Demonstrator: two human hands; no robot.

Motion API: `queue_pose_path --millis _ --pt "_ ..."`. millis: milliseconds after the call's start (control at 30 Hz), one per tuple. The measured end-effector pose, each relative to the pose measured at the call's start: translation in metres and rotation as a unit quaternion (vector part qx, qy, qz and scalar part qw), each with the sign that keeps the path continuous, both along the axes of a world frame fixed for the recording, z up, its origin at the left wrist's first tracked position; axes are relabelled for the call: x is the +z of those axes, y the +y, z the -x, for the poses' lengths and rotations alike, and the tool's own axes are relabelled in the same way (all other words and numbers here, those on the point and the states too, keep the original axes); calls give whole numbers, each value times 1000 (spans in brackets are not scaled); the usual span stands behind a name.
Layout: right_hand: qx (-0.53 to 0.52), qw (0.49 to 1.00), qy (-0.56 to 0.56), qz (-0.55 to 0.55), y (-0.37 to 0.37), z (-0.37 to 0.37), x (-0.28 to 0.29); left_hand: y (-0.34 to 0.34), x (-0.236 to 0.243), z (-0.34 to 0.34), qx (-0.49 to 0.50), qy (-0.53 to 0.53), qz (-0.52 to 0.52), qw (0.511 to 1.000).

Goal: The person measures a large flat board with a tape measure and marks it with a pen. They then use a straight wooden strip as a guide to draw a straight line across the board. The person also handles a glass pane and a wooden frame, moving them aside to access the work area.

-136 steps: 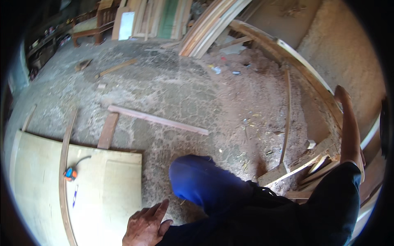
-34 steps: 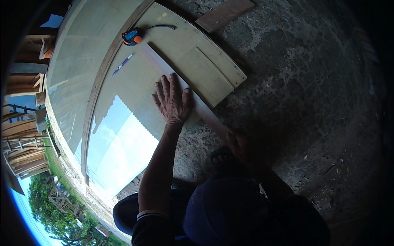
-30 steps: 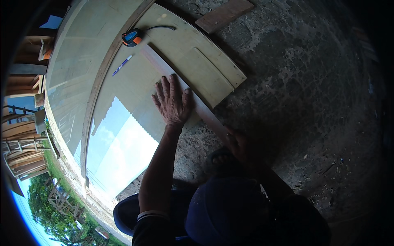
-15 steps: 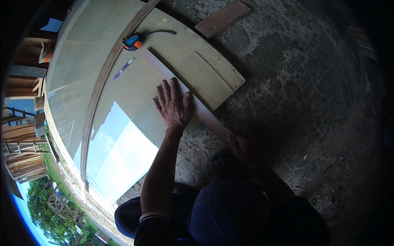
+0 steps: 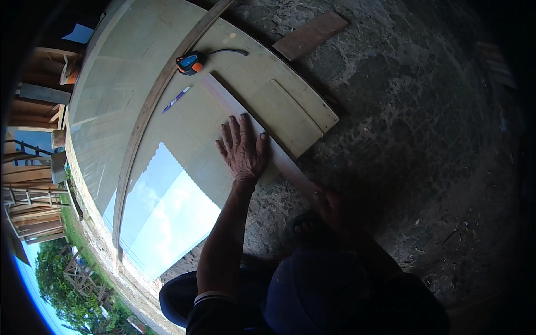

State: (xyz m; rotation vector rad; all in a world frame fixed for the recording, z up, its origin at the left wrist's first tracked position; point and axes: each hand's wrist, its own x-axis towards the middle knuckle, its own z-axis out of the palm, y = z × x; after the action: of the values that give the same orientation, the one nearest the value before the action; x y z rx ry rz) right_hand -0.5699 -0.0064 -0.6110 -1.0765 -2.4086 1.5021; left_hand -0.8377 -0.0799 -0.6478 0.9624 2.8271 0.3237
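Note:
A large glass sheet point(image 5: 192, 128) lies over a pale board point(image 5: 259, 67) and reflects bright sky and a wavy roof edge. Across its near right part runs a long, flat wooden strip point(image 5: 226, 100), slanting from upper left to lower right. My left hand point(image 5: 244, 153) lies flat on the glass with fingers spread, its thumb against the strip. At the strip's near end my right hand point(image 5: 330, 207), in deep shade, is closed around it; whether it also holds a small tool is too dark to see. A blue and white pen point(image 5: 176, 100) lies on the glass.
An orange and black tape measure point(image 5: 190, 63) sits beside a long thin batten point(image 5: 146, 114) crossing the glass. A brown wood offcut point(image 5: 310, 36) lies on the rough concrete floor point(image 5: 402, 128). Lumber point(image 5: 36, 173) is stacked at far left, near greenery.
The whole view has shifted slightly, so everything appears a little farther right and down. Both hands keep their places on the glass and the strip.

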Motion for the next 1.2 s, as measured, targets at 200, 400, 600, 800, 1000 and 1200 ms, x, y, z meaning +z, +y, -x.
queue_pose_path --millis 200,400,600,800,1000,1200 --pt "-11 1000 0 8 -1 3 6 1 0 1 -4 2 14 1000" --pt "-4 1000 -5 12 0 3 8 0 0 0 -5 2 -1 1000" --pt "-4 1000 -14 20 1 4 12 1 4 0 -6 -9 15 1000" --pt "-5 999 1 54 2 2 9 1 3 0 -8 -5 20 1000" --pt "-2 999 -21 40 4 5 16 1 3 0 -6 -8 9 1000" --pt "-14 999 -10 33 3 6 17 1 2 0 -6 -6 14 1000"
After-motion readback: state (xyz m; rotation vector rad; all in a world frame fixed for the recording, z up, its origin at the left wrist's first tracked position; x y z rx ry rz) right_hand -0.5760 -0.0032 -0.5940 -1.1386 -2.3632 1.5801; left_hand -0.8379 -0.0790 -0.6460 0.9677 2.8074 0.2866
